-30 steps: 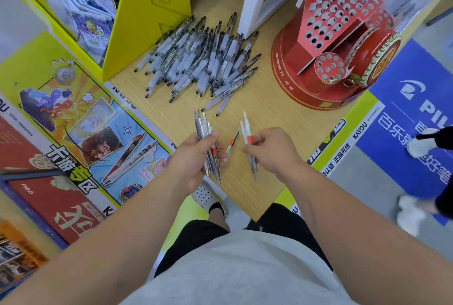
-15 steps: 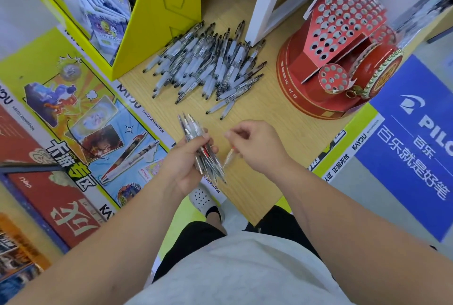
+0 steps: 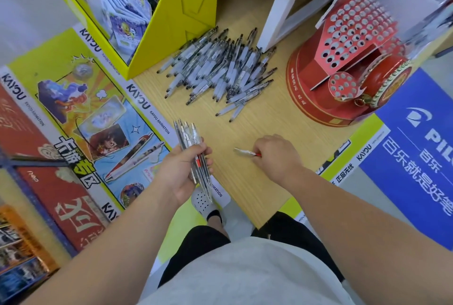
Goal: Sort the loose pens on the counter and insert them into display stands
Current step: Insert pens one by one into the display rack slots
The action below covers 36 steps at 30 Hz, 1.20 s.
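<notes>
A pile of loose clear pens lies on the wooden counter, far of my hands. My left hand grips a bundle of several clear pens with red parts, tips pointing away from me. To its right, my right hand pinches a single clear pen with red low over the counter, its tip pointing left. A red display stand with many round holes, all without pens, stands at the counter's right.
A yellow cardboard display holding card packs stands at the far left of the counter. A white post rises behind the pile. The counter's near edge is by my legs. A blue sign lies on the right.
My hands have drawn apart. The right hand moved right with one pen, and the left hand holds the bundle further left. The view tilted slightly.
</notes>
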Each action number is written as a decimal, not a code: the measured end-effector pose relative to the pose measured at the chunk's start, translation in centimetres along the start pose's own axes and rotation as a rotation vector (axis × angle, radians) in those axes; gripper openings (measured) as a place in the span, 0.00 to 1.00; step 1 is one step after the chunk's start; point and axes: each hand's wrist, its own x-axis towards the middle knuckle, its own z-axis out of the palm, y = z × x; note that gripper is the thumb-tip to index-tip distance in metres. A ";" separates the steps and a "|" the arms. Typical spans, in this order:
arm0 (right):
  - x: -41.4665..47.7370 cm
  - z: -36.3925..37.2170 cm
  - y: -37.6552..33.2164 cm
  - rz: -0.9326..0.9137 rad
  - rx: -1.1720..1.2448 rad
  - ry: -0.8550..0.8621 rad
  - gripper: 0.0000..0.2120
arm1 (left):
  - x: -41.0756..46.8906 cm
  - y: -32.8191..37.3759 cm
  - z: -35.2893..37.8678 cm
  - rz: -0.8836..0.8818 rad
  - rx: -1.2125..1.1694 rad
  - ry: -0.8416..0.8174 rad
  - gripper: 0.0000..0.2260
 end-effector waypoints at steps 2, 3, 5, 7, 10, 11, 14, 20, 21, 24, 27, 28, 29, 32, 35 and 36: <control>-0.7 -0.2 0.4 0.083 0.237 0.002 0.06 | -0.1 -0.4 0.4 -0.001 0.043 -0.007 0.09; -1.1 -0.4 0.6 0.110 0.352 0.019 0.05 | -0.2 -0.7 0.7 -0.004 0.068 -0.011 0.09; -2.1 -1.1 0.9 0.157 0.554 0.067 0.07 | -0.5 -1.3 1.6 -0.012 0.102 -0.012 0.08; -3.2 -2.4 1.2 0.205 0.732 0.115 0.08 | -1.1 -1.7 2.9 -0.013 0.109 -0.025 0.08; -5.3 -5.2 2.5 0.247 0.992 0.156 0.02 | -2.1 -2.0 6.0 0.007 0.104 -0.061 0.05; -6.0 -6.1 3.2 0.245 1.072 0.159 0.04 | -2.5 -2.1 7.2 0.019 0.100 -0.072 0.05; -7.9 -8.7 5.9 0.227 1.203 0.185 0.03 | -3.9 -2.5 11.3 0.060 0.113 -0.106 0.05; -11.2 -13.0 15.0 0.100 1.278 0.352 0.09 | -5.9 -4.5 21.0 0.142 0.131 -0.115 0.10; -11.8 -13.4 17.1 0.083 1.289 0.364 0.09 | -6.2 -5.4 22.6 0.151 0.120 -0.107 0.11; -13.5 -14.3 23.7 0.078 1.342 0.382 0.07 | -7.4 -8.6 27.9 0.153 0.135 -0.087 0.14; -15.6 -15.5 29.8 0.094 1.394 0.434 0.05 | -8.2 -11.4 33.8 0.136 0.179 -0.099 0.15; -16.4 -16.0 31.5 0.106 1.408 0.460 0.07 | -8.4 -12.0 35.7 0.128 0.183 -0.107 0.14; -17.1 -16.5 33.1 0.114 1.415 0.486 0.09 | -8.5 -12.6 37.4 0.122 0.185 -0.109 0.12; -18.7 -18.3 37.1 0.109 1.410 0.552 0.12 | -8.6 -13.2 41.9 0.105 0.195 -0.125 0.07; -19.5 -20.1 40.1 0.106 1.375 0.623 0.13 | -8.5 -12.7 45.5 0.098 0.218 -0.135 0.05; -19.6 -20.7 41.0 0.108 1.365 0.639 0.13 | -8.5 -12.4 46.6 0.100 0.223 -0.142 0.05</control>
